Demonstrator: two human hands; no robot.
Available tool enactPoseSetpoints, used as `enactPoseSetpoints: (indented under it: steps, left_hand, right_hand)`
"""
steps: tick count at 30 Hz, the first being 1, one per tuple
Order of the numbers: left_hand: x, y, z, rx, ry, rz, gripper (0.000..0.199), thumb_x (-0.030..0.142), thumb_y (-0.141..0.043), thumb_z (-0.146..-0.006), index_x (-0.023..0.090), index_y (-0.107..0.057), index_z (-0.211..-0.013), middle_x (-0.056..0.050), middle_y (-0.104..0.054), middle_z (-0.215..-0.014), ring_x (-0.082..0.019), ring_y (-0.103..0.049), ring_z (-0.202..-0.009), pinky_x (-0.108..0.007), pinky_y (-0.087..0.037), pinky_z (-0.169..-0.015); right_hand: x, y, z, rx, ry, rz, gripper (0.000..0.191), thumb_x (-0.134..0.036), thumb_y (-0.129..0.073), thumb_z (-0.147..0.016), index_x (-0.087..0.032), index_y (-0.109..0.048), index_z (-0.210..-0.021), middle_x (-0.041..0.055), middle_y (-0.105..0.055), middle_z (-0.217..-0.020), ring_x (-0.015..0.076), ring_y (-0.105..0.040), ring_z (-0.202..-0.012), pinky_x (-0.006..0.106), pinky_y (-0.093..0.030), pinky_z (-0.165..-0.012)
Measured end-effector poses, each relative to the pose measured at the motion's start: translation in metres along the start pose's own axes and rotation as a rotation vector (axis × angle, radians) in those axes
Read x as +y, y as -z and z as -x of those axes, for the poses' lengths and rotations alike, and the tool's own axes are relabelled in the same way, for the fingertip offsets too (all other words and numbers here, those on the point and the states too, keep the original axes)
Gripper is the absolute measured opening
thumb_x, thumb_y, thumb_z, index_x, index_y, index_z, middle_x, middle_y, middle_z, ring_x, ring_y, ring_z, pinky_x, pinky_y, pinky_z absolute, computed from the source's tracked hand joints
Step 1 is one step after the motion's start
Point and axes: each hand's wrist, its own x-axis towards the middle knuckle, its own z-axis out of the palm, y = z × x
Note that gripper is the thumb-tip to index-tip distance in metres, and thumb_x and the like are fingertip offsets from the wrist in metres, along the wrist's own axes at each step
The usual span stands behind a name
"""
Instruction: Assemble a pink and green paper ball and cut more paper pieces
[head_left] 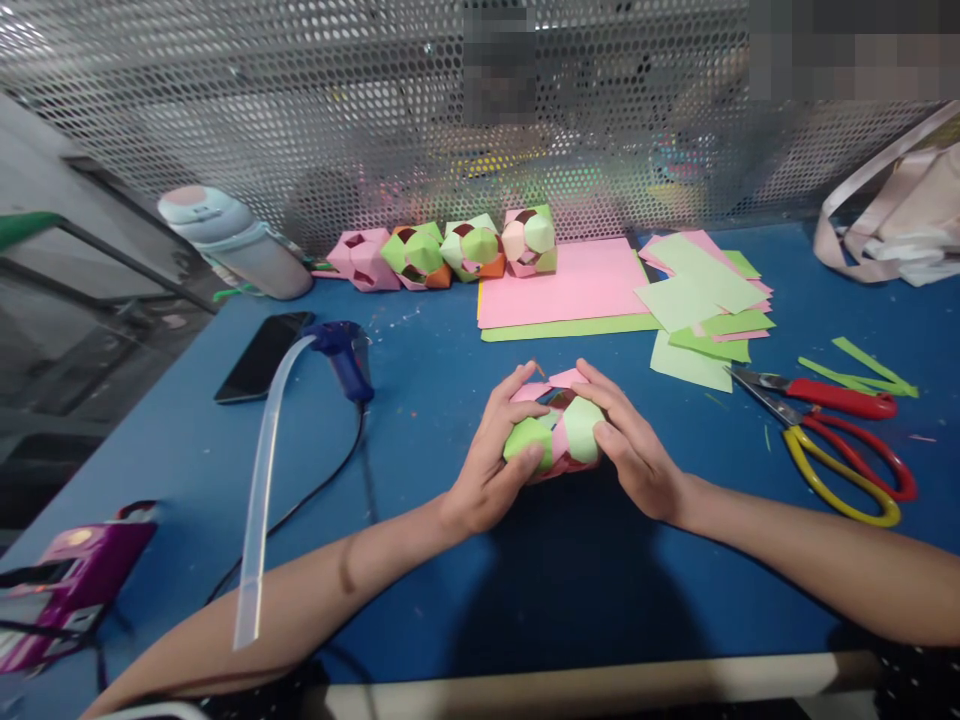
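Between my two hands is a folded paper ball [556,440] in green, pale green and pink, with openings between its panels. My left hand [499,455] wraps its left side, thumb on the green panel. On the right side, my right hand [637,450] presses with its thumb and fingers against the pale green panel. The ball is just above or on the blue table [420,580]; I cannot tell which. Its underside and far side are partly hidden.
Behind stand several finished paper balls [416,255] and pink sheets [562,285]. Paper pieces [705,290], scissors [847,450] and red-handled pliers or snips [832,393] lie right. A glue gun [341,355] with a long glue stick, a phone [262,355] and a bottle [236,240] are left.
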Motion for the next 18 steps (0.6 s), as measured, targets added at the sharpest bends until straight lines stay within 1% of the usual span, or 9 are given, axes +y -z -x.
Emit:
enactPoseSetpoints:
  steps: [6, 10, 14, 18]
  left_hand:
    - [-0.0005, -0.0017, 0.0007, 0.014, 0.014, 0.006, 0.030, 0.033, -0.049, -0.096, 0.026, -0.052, -0.125, -0.009, -0.029, -0.157, -0.029, -0.026, -0.146, -0.055, -0.022, -0.118]
    - [-0.0019, -0.0028, 0.0017, 0.027, 0.023, 0.005, 0.029, 0.031, -0.049, -0.096, 0.025, -0.052, -0.124, -0.009, -0.029, -0.156, -0.030, -0.025, -0.145, -0.054, -0.023, -0.117]
    - [-0.0017, -0.0044, 0.0019, 0.053, 0.022, -0.002, 0.028, 0.028, -0.048, -0.096, 0.025, -0.052, -0.123, -0.009, -0.032, -0.155, -0.029, -0.028, -0.144, -0.053, -0.025, -0.116]
    - [-0.0008, -0.0059, 0.0014, 0.073, 0.024, -0.016, 0.028, 0.024, -0.048, -0.095, 0.025, -0.053, -0.123, -0.010, -0.034, -0.153, -0.029, -0.030, -0.144, -0.053, -0.026, -0.116]
  right_hand:
    - [0.0003, 0.0005, 0.0009, -0.002, -0.009, -0.006, 0.043, -0.035, -0.034, -0.102, -0.027, -0.042, -0.144, 0.0038, -0.029, -0.159, 0.0219, -0.024, -0.147, 0.046, -0.022, -0.122]
    - [0.0003, 0.0001, 0.0008, -0.003, -0.003, -0.012, 0.042, -0.033, -0.034, -0.103, -0.026, -0.041, -0.144, 0.0048, -0.028, -0.159, 0.0210, -0.025, -0.147, 0.045, -0.022, -0.122]
    - [0.0010, 0.0004, 0.0001, -0.004, 0.012, -0.007, 0.042, -0.032, -0.034, -0.102, -0.024, -0.042, -0.143, 0.0066, -0.029, -0.159, 0.0218, -0.025, -0.147, 0.047, -0.022, -0.121]
    - [0.0016, 0.0004, -0.0004, 0.000, 0.020, 0.003, 0.042, -0.031, -0.034, -0.102, -0.023, -0.042, -0.143, 0.0072, -0.030, -0.159, 0.0211, -0.025, -0.147, 0.045, -0.023, -0.121]
